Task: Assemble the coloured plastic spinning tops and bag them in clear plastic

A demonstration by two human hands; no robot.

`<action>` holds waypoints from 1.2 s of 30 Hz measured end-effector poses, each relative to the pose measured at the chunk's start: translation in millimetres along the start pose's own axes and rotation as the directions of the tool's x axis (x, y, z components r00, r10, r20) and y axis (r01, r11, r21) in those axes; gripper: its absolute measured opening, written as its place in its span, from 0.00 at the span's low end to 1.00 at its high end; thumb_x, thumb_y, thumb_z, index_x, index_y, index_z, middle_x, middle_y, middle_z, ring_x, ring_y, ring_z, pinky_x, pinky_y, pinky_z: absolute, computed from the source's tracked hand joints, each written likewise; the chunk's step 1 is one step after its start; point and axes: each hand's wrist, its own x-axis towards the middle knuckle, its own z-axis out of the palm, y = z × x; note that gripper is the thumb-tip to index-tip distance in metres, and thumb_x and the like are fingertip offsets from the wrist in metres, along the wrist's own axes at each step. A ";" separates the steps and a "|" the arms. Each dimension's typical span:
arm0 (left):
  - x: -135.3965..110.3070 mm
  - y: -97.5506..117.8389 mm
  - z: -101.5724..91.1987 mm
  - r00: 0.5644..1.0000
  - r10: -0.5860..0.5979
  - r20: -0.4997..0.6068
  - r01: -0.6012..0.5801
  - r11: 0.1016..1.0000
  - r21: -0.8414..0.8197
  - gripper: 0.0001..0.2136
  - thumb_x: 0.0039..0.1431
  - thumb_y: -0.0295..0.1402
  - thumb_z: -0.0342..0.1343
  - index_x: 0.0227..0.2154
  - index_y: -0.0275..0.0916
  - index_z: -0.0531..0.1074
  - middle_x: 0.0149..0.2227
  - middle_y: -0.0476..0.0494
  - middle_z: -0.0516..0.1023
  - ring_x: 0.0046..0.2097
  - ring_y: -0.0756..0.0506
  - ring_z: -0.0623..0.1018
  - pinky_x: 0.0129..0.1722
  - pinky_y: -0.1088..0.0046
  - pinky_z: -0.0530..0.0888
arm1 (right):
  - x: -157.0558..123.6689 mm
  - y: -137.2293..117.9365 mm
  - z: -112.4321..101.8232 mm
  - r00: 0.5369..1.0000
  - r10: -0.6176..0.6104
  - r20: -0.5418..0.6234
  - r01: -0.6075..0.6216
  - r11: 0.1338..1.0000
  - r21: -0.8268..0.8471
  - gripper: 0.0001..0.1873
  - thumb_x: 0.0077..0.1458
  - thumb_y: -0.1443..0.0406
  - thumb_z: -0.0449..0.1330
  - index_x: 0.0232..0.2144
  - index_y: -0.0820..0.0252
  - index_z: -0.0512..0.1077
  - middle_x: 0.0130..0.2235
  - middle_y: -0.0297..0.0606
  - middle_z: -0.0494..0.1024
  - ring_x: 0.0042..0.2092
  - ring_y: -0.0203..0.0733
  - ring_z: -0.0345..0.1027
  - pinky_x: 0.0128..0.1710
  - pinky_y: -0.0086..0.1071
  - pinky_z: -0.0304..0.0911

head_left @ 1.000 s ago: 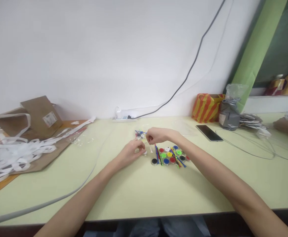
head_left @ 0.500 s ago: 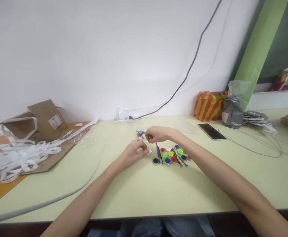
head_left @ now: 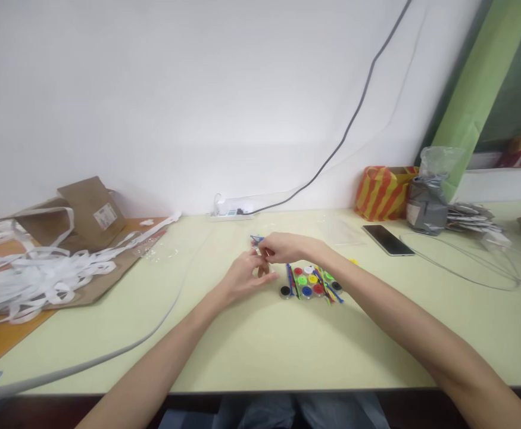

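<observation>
My left hand [head_left: 246, 275] rests low over the table, its fingers curled and its thumb stretched to the right. Directly above and touching it, my right hand [head_left: 283, 247] is bent down with pinched fingertips. Whatever lies between the fingers is small, pale and mostly hidden. Just to the right are several small round discs with coloured centres, such as a blue disc [head_left: 307, 292] and a black disc [head_left: 285, 292]. Thin coloured plastic sticks [head_left: 291, 280] lie among them. Behind my hands, a little blue piece [head_left: 255, 239] is partly covered.
A phone [head_left: 387, 240] lies at right, near loose white cables. Behind it stand a striped bag [head_left: 381, 192] and a grey plastic package [head_left: 425, 205]. White ribbon [head_left: 50, 271] and brown cardboard [head_left: 91, 211] fill the left. A power strip [head_left: 231, 215] sits by the wall.
My right hand has dropped closer to my left, so their fingers now overlap. The thin white piece seen between them earlier is mostly hidden. The view has shifted slightly.
</observation>
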 end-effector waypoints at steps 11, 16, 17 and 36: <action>-2.7 -2.6 6.1 0.996 -0.054 -0.074 0.055 0.998 0.011 0.12 0.60 0.36 0.57 0.22 0.38 0.70 0.27 0.47 0.74 0.35 0.45 0.74 0.38 0.69 0.68 | 7.1 6.4 6.9 0.998 0.041 -0.045 -0.046 0.993 -0.105 0.06 0.59 0.68 0.55 0.36 0.62 0.72 0.35 0.42 0.77 0.31 0.38 0.63 0.28 0.29 0.46; -2.3 -3.1 6.9 0.995 -0.079 -0.063 0.083 0.994 0.073 0.14 0.59 0.37 0.59 0.20 0.39 0.68 0.25 0.47 0.74 0.35 0.44 0.74 0.36 0.69 0.66 | 7.9 7.0 7.9 0.996 0.068 -0.064 -0.074 0.992 -0.100 0.08 0.59 0.66 0.55 0.39 0.61 0.74 0.36 0.42 0.78 0.32 0.40 0.66 0.28 0.30 0.47; -2.3 -3.0 7.0 0.995 -0.084 -0.059 0.089 0.992 0.089 0.14 0.59 0.37 0.59 0.20 0.39 0.68 0.24 0.47 0.73 0.35 0.44 0.73 0.36 0.69 0.66 | 7.9 7.1 8.1 0.995 0.070 -0.070 -0.077 0.992 -0.102 0.09 0.59 0.66 0.55 0.39 0.61 0.74 0.36 0.42 0.78 0.32 0.40 0.66 0.28 0.30 0.48; -2.3 -18.8 -2.0 0.990 -0.138 -0.037 0.139 0.990 0.026 0.16 0.68 0.38 0.44 0.24 0.39 0.60 0.27 0.48 0.63 0.30 0.46 0.65 0.32 0.69 0.60 | 9.2 28.3 11.0 0.990 -0.014 -0.138 0.008 0.999 -0.043 0.08 0.64 0.65 0.57 0.42 0.62 0.75 0.43 0.46 0.76 0.43 0.44 0.68 0.37 0.29 0.55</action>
